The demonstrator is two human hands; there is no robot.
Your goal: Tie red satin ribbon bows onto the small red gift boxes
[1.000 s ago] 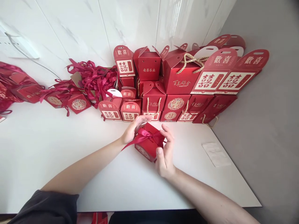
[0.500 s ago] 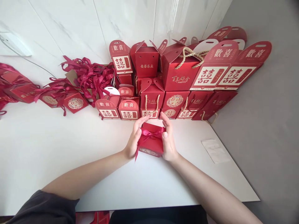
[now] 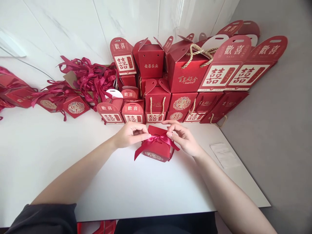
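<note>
A small red gift box with a round gold emblem on its front sits on the white table in front of me. Across its top a magenta ribbon is tied in a bow, with one tail hanging at the left and another at the right. My left hand is closed in a pinch on the left loop of the bow. On the opposite side, the thumb and forefinger of my right hand are closed at the right loop. The ribbon just at the fingertips is partly hidden.
Stacked red boxes, some with rope handles, stand along the tiled wall. Left of them lie a heap of magenta ribbons and ribboned boxes. A white paper lies at the right, near a grey partition.
Both hands have gone from cupping the box's sides to pinching the bow's loops. My left hand moved left and up; the ribbon tails now spread outward. The box stays nearly in place.
</note>
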